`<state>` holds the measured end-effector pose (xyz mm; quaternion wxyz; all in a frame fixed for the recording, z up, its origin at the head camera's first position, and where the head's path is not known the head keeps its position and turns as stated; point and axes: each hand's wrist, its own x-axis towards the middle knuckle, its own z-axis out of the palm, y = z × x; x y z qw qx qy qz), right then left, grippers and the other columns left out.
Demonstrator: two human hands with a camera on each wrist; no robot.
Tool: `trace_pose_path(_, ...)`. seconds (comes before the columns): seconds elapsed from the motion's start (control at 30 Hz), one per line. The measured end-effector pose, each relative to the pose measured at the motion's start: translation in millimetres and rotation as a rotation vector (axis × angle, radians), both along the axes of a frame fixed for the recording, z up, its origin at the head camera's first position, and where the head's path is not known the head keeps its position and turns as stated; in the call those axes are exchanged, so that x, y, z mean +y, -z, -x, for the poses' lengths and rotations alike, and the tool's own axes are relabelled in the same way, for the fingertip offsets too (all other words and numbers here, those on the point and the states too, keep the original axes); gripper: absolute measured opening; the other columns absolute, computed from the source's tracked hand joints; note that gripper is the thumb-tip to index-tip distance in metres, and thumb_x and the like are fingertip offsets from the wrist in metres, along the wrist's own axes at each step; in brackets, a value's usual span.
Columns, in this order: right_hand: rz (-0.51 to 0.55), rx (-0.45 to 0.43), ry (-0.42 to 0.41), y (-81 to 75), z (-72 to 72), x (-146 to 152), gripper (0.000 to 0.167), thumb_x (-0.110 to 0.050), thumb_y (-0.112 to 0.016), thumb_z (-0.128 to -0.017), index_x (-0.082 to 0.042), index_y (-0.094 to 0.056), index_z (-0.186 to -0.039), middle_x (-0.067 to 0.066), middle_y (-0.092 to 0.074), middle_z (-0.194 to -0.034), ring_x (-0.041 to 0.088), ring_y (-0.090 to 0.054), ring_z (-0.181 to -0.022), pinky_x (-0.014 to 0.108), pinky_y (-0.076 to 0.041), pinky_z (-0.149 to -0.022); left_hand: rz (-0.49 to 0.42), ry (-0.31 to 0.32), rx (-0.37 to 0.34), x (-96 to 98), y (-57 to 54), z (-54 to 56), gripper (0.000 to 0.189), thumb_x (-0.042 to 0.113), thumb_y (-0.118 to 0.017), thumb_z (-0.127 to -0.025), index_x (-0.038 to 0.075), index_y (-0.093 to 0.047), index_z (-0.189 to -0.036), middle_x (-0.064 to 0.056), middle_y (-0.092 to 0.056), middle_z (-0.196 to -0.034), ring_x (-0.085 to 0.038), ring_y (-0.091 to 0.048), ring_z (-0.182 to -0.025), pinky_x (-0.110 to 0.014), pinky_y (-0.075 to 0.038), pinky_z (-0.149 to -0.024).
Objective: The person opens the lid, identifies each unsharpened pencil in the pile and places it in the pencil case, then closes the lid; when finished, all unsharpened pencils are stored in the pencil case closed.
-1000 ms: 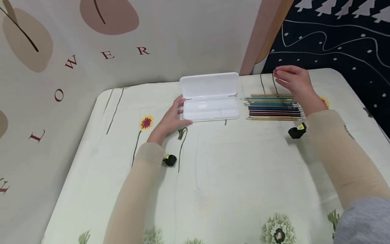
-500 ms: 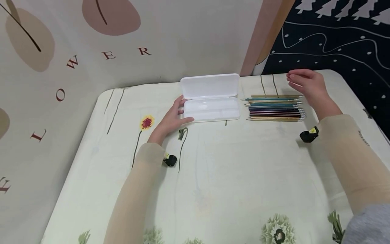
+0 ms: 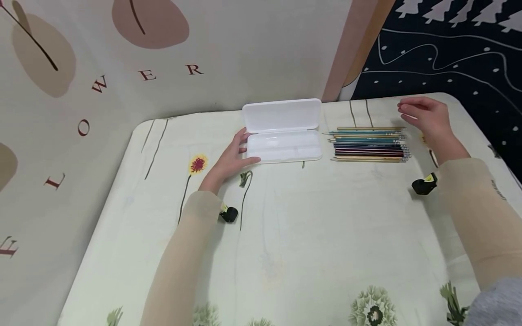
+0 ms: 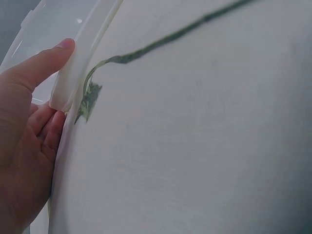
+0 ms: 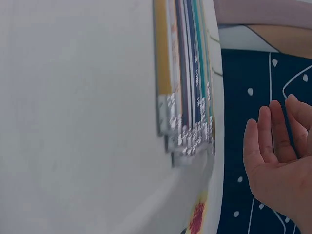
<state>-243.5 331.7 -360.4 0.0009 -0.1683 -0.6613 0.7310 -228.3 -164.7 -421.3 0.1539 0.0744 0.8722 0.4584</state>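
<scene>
A white plastic pencil case (image 3: 284, 148) lies unfolded on the bed-like surface, its lid (image 3: 281, 115) tipped back toward the wall. At its left end my left hand (image 3: 230, 160) grips the case; in the left wrist view the thumb (image 4: 51, 58) lies over the rim and the fingers bend in at the corner. To the right of the case several pencils (image 3: 369, 147) lie side by side in a row, eraser ends facing right. Just beyond those ends hovers my right hand (image 3: 430, 120), fingers loosely bent and holding nothing, as the right wrist view also shows.
A pale flowered cloth (image 3: 310, 240) covers the surface. Behind it stands a light wall hanging (image 3: 228, 54) with printed letters, and at the back right a dark cloth (image 3: 448, 59) with tree prints. Black wrist cameras sit at both cuffs.
My right hand has moved right, from over the pencils' eraser ends to beyond them, uncovering those ends. The left hand stays at the pencil case; the pencils lie as before.
</scene>
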Motion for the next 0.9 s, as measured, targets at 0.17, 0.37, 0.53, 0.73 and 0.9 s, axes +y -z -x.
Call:
trace_pose_path(0.17,-0.037,-0.043,0.015,6.9,-0.8,10.4,0.03,-0.017,-0.076,-0.086,-0.018,-0.071,-0.115,-0.012,-0.068,-0.099,0.0,-0.066,-0.09,0.007,-0.054,-0.069,-0.007,0.001,-0.003,2.1,-0.6,-0.1,0.104,0.031,-0.078,-0.087,0.028,-0.005,-0.161,-0.002,-0.028,-0.164,-0.03,-0.041,-0.143,-0.047,-0.032,-0.121)
trace_pose_path(0.37,-0.139,-0.12,0.004,14.8,-2.6,22.0,0.033,-0.023,-0.078,-0.085,-0.024,-0.069,-0.117,-0.018,-0.066,-0.099,-0.004,-0.063,-0.091,0.004,-0.052,-0.068,0.004,-0.003,-0.007,3.0,-1.7,0.1,0.104,0.031,-0.078,-0.087,0.028,-0.005,-0.161,-0.001,-0.028,-0.165,-0.029,-0.04,-0.144,-0.045,-0.032,-0.122)
trace_pose_path(0.53,-0.251,-0.188,-0.056,17.6,-5.6,28.9,0.042,-0.031,-0.077,-0.085,-0.027,-0.063,-0.125,-0.021,-0.061,-0.099,-0.008,-0.06,-0.089,0.004,-0.052,-0.068,0.005,-0.005,-0.007,3.1,-1.9,0.7,0.104,0.031,-0.078,-0.087,0.028,-0.005,-0.161,-0.001,-0.028,-0.165,-0.029,-0.04,-0.144,-0.045,-0.032,-0.121)
trace_pose_path(0.73,-0.416,-0.299,-0.11,25.1,-4.5,32.4,0.044,-0.044,-0.067,-0.091,-0.033,-0.058,-0.133,-0.02,-0.056,-0.117,-0.007,-0.053,-0.105,0.006,-0.049,-0.082,0.011,-0.016,-0.012,2.0,-1.7,1.5,0.105,0.032,-0.079,-0.086,0.028,-0.006,-0.161,0.0,-0.028,-0.165,-0.028,-0.041,-0.144,-0.046,-0.032,-0.121)
trace_pose_path(0.9,-0.658,-0.367,-0.213,35.5,-1.9,38.6,0.055,-0.059,-0.057,-0.093,-0.038,-0.05,-0.144,-0.015,-0.038,-0.157,0.011,-0.037,-0.127,0.028,-0.037,-0.103,0.019,-0.019,-0.017,1.8,0.1,2.3,0.105,0.032,-0.079,-0.086,0.029,-0.005,-0.161,0.0,-0.027,-0.165,-0.028,-0.041,-0.143,-0.046,-0.033,-0.121)
